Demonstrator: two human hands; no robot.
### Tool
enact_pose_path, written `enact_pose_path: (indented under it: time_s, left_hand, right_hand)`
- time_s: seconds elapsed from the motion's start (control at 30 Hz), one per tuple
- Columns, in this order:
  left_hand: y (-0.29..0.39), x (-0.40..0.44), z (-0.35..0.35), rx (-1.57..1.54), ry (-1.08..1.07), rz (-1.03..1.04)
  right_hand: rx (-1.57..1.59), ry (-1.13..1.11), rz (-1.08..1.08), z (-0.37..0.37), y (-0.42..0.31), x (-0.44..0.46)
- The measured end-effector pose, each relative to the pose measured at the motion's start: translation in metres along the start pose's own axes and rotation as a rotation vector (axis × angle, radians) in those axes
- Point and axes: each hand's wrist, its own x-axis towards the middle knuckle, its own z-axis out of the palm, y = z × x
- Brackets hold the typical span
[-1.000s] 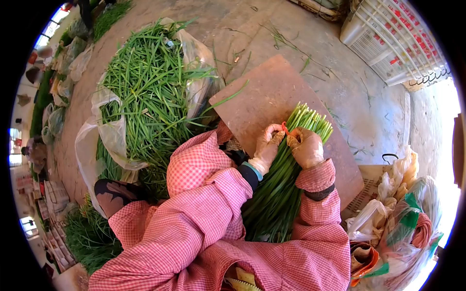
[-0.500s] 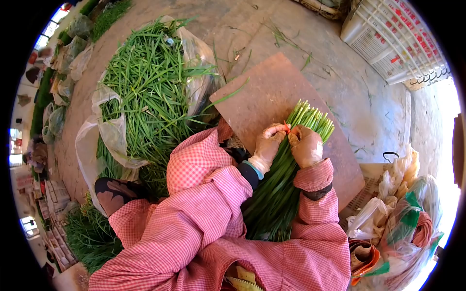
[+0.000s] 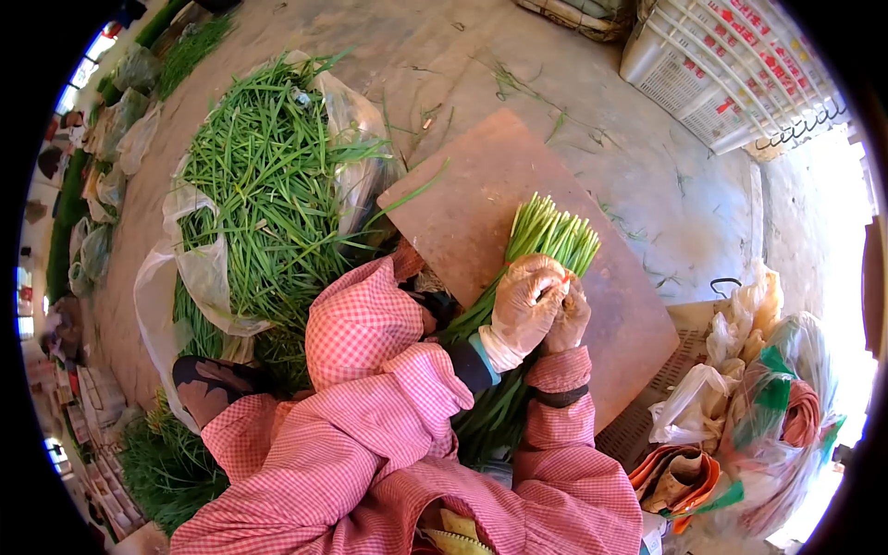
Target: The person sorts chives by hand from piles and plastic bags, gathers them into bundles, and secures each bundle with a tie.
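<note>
A bundle of green chives [image 3: 555,231] lies over the brown board [image 3: 620,296], pale cut ends pointing away from me and the leaves running back toward my lap. Around it, near the cut ends, goes a thin red tie [image 3: 566,277]. My left hand [image 3: 523,301], in a thin glove, lies across the top of the bundle with its fingers closed on the tie. Close against it on the right, my right hand [image 3: 568,319] is also closed at the tie; its fingertips are partly hidden behind the left hand.
Left of the board stands a plastic bag [image 3: 205,268] heaped with loose green leaves [image 3: 268,194]. A white plastic crate [image 3: 721,74] is at the upper right. Crumpled plastic bags [image 3: 703,402] and an orange roll [image 3: 680,481] lie at the right. Stray leaves are scattered on the concrete floor [image 3: 444,55].
My left hand has moved across the top of the bundle to the right, meeting the right hand, which has turned and drawn lower. The whole view has shifted slightly.
</note>
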Motion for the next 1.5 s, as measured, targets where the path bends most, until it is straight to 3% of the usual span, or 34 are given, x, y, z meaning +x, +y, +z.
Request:
enact_pose_path:
  time_s: [0.03, 0.07, 0.13, 0.17, 0.2, 0.23, 0.27, 0.33, 0.37, 0.4, 0.53, 0.6, 0.67, 0.73, 0.8, 0.87, 0.93, 0.97, 1.07, 1.1, 1.2, 1.23, 1.27, 1.37, 1.4, 1.43, 1.47, 1.5]
  left_hand:
    - [-0.003, 0.000, -0.002, 0.004, -0.085, 0.008]
    - [-0.007, 0.002, -0.008, 0.010, -0.169, 0.018]
    - [-0.012, 0.023, -0.024, 0.039, -0.266, -0.093]
    - [-0.020, 0.031, -0.032, 0.109, -0.267, -0.152]
    - [-0.040, 0.027, -0.034, 0.256, -0.254, -0.277]
    - [-0.057, 0.020, -0.033, 0.387, -0.362, -0.358]
    - [-0.069, 0.016, -0.030, 0.519, -0.470, -0.432]
    - [-0.070, 0.001, -0.020, 0.771, -0.665, -0.380]
    - [-0.067, -0.010, -0.016, 0.695, -0.666, -0.400]
    - [-0.053, -0.019, -0.009, 0.631, -0.512, -0.402]
    - [-0.021, -0.038, 0.009, -0.492, -0.096, -0.971]
    - [-0.012, -0.046, 0.021, -0.838, 0.008, -1.025]
    - [0.041, -0.034, 0.023, -0.969, 0.082, -1.103]
    - [0.069, -0.031, 0.039, -1.345, 0.032, -1.364]
    - [0.110, -0.012, 0.040, -1.685, 0.032, -1.573]
    - [0.132, 0.004, 0.023, -1.680, 0.027, -1.576]
    - [0.122, -0.002, 0.023, -2.073, -0.107, -1.561]
    - [0.115, -0.008, 0.024, -2.006, -0.004, -1.542]
    - [0.085, -0.010, 0.025, -2.174, -0.024, -1.391]
    - [0.094, -0.003, 0.020, -2.029, 0.063, -1.541]
    - [0.095, 0.002, 0.019, -1.992, 0.089, -1.566]
    - [0.094, 0.006, 0.021, -1.847, 0.079, -1.441]
    - [0.087, 0.008, 0.016, -1.829, 0.086, -1.419]
    - [0.044, 0.007, -0.009, -1.007, -0.390, -1.068]
    - [0.029, 0.013, -0.032, -0.625, -0.693, -0.899]
    - [0.021, 0.021, -0.062, -0.203, -1.003, -0.616]
    - [0.019, 0.034, -0.086, 0.234, -1.250, -0.262]
    - [0.024, 0.053, -0.098, 0.479, -1.349, -0.098]
  right_hand:
    - [-0.197, -0.050, -0.166, -0.002, -0.002, -0.003]
    - [-0.194, -0.053, -0.175, -0.005, -0.007, -0.004]
    - [-0.604, -0.060, -0.302, -0.006, -0.024, -0.006]
    - [-0.657, -0.093, -0.292, -0.008, -0.025, -0.006]
    - [-0.652, -0.100, -0.293, -0.011, -0.030, -0.008]
    - [-0.988, -0.062, -0.454, -0.014, -0.040, -0.011]
    - [-0.998, -0.011, -0.451, -0.016, -0.037, -0.015]
    - [-1.015, 0.089, -0.442, -0.019, -0.032, -0.023]
    - [-0.500, 0.144, -0.159, -0.021, -0.021, -0.025]
    - [0.013, 0.183, 0.121, -0.022, -0.017, -0.027]
    - [-0.254, 0.189, 0.261, -0.026, -0.034, -0.015]
    - [-0.460, -0.054, 0.128, -0.024, -0.069, -0.007]
    - [-0.732, -0.215, 0.167, -0.018, -0.121, 0.007]
    - [-0.954, -0.478, 0.244, 0.015, -0.184, 0.026]
    - [-1.124, -0.615, 0.516, 0.042, -0.224, 0.051]
    - [-1.482, -0.821, 0.741, 0.046, -0.220, 0.098]
    - [-1.914, -0.887, 0.968, 0.107, -0.198, 0.105]
    - [-2.029, -0.947, 1.047, 0.113, -0.177, 0.115]
    - [-1.885, -1.125, 1.053, 0.059, -0.107, 0.145]
    - [-1.779, -1.163, 1.022, 0.045, -0.092, 0.151]
    - [-1.652, -1.290, 0.782, 0.055, -0.091, 0.161]
    - [-1.746, -1.337, 0.571, 0.093, -0.117, 0.148]
    - [-1.737, -1.350, 0.538, 0.101, -0.121, 0.146]
    - [-1.066, -1.120, 0.078, 0.086, -0.105, 0.133]
    - [-1.201, -1.089, 0.070, 0.091, -0.102, 0.114]
    - [-1.460, -1.274, -0.259, 0.078, -0.081, 0.115]
    - [-1.545, -1.043, -0.473, 0.063, -0.066, 0.086]
    - [-1.610, -0.783, -0.639, 0.049, -0.052, 0.057]
